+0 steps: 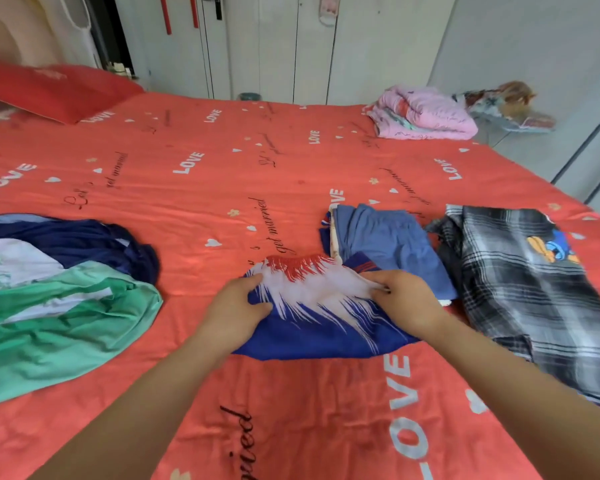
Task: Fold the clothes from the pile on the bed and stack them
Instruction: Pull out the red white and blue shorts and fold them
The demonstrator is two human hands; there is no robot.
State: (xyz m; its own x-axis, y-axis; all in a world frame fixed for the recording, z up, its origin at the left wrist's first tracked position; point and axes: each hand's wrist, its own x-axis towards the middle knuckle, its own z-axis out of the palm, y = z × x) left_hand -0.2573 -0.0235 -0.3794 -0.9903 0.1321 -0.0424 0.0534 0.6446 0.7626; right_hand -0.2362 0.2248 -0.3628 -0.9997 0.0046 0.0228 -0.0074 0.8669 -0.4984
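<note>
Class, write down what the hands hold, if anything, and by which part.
Both hold the blue, white and red garment: the left hand has its grip on its left edge, the right hand on its upper right edge.

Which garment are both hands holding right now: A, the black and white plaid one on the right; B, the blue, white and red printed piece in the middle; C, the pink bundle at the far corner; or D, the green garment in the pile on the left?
B: the left hand and the right hand each grip a side of the blue, white and red printed piece.
</note>
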